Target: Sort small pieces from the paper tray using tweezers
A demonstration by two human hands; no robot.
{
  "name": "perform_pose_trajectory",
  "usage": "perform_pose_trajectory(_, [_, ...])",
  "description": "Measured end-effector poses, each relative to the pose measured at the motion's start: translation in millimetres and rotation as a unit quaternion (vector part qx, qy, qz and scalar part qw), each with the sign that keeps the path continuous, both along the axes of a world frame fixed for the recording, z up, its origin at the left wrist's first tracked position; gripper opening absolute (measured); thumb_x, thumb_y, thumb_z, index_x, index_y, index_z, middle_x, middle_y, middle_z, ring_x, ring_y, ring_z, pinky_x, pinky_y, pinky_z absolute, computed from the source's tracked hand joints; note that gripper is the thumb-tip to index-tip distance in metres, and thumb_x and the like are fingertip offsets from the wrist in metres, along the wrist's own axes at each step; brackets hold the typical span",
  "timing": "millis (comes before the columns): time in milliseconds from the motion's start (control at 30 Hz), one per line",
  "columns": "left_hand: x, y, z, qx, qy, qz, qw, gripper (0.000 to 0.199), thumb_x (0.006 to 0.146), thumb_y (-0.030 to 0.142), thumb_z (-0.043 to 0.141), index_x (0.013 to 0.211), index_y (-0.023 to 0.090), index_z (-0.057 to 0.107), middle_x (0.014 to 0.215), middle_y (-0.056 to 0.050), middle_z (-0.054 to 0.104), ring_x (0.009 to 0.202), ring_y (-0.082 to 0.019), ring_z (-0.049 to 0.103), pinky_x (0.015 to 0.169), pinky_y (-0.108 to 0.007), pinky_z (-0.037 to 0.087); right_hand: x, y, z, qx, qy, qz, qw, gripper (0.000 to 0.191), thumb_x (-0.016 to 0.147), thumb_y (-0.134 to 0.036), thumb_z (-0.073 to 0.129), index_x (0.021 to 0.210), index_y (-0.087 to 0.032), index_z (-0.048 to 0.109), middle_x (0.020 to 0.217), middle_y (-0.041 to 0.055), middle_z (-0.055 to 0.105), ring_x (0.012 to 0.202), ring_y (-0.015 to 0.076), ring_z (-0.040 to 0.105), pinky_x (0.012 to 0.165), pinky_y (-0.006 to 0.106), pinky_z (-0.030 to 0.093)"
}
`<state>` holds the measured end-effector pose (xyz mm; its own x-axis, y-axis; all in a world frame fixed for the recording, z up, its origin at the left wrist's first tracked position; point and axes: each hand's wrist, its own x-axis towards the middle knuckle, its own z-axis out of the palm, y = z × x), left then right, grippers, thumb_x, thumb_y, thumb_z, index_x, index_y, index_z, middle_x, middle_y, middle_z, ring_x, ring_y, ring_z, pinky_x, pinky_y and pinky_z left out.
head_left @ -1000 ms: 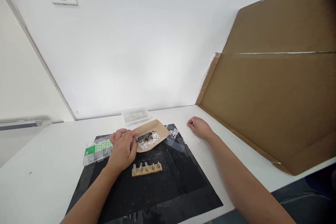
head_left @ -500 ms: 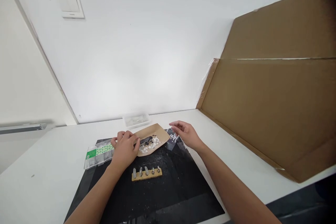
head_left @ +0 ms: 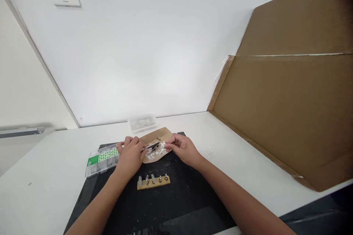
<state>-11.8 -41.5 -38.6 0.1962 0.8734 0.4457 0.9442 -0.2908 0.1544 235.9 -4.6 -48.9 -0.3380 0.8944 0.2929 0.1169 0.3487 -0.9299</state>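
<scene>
A: What sits at the middle of it all?

B: A heap of small white pieces lying on a brown paper tray, at the far middle of the black mat. A dark slim tool, tweezers by the look of it, lies across the heap, and the left hand has its fingers closed round the near end of it.

A: And what changed?

B: The right hand. A second ago it rested well to the right on the white table; half a second ago it hung open above the tray's right edge. Now it is down at the heap, fingertips pinched together at the right side of the white pieces. So both hands have met at the tray, and I judge the work on the pieces is just starting.

A: Does it hold one?

B: I cannot tell; the pieces are too small and the fingers cover the spot. Whether the tool's tips grip anything is also unclear.

A: Around them?

B: Just left, touching the left hand, a clear compartment box with a green label. Near of the tray, a small wooden block with metal bits standing in it. Beyond the tray, a clear shallow container, contents blurred. At right, a cardboard sheet leans, cut off by the frame.
</scene>
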Motion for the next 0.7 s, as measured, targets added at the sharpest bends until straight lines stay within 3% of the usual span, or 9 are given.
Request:
perform_pose_trajectory(133, [2.8,-4.6,7.4,0.038,-0.032,-0.054,0.997,0.013,0.102,0.028,0.053,0.096,0.022,0.063,0.098,-0.008,0.069,0.100,-0.029,0.059,0.085,-0.043,0.045,-0.9,-3.3,2.5,0.023,-0.006,-0.011,1.000,0.025,0.090,-0.047,0.074,0.090,-0.023,0.068,0.082,0.0017,0.075,0.079,0.0208,0.073,0.078,0.036,0.059])
perform_pose_trajectory(300, [5.9,-9.0,8.3,0.026,-0.107,-0.048,0.993,0.017,0.107,0.036,0.043,0.106,0.024,0.055,0.095,-0.005,0.069,0.081,-0.024,0.067,0.065,-0.034,0.046,-13.7,-11.1,7.6,0.084,0.002,-0.042,0.996,0.021,0.097,-0.041,0.065,0.108,-0.023,0.066,0.088,0.0023,0.074,0.084,0.0202,0.073,0.081,0.036,0.059])
perform_pose_trajectory(400, [9.4,-11.5,7.8,0.018,-0.153,-0.077,0.985,0.019,0.107,0.036,0.043,0.111,0.023,0.056,0.097,-0.006,0.070,0.081,-0.024,0.069,0.067,-0.034,0.049,-25.9,-18.2,12.9,0.119,0.010,-0.093,0.989,0.024,0.098,-0.038,0.063,0.117,-0.023,0.067,0.091,0.0044,0.076,0.084,0.0212,0.074,0.081,0.036,0.059])
perform_pose_trajectory(500, [14.1,-14.5,11.9,0.013,-0.192,-0.109,0.975,0.026,0.107,0.036,0.042,0.119,0.023,0.062,0.103,-0.007,0.072,0.092,-0.024,0.069,0.076,-0.034,0.051,-33.2,-24.3,17.7,0.165,-0.017,-0.146,0.975,0.017,0.098,-0.037,0.064,0.103,-0.023,0.071,0.090,0.0050,0.078,0.077,0.0202,0.073,0.073,0.034,0.058])
perform_pose_trajectory(600, [18.3,-18.2,18.0,-0.014,-0.227,-0.127,0.965,0.031,0.108,0.040,0.042,0.108,0.023,0.069,0.096,-0.004,0.073,0.088,-0.022,0.068,0.074,-0.031,0.049,-34.9,-26.3,17.7,0.241,-0.076,-0.191,0.949,0.016,0.100,-0.035,0.062,0.094,-0.023,0.071,0.090,0.0041,0.078,0.073,0.0189,0.069,0.068,0.033,0.054])
perform_pose_trajectory(700, [20.4,-22.1,21.1,-0.042,-0.262,-0.116,0.957,0.039,0.107,0.042,0.044,0.087,0.022,0.070,0.082,-0.001,0.072,0.078,-0.019,0.068,0.071,-0.029,0.047,-35.9,-24.8,13.7,0.320,-0.137,-0.215,0.913,0.014,0.102,-0.031,0.059,0.093,-0.023,0.066,0.091,0.0049,0.076,0.082,0.0207,0.070,0.073,0.034,0.053])
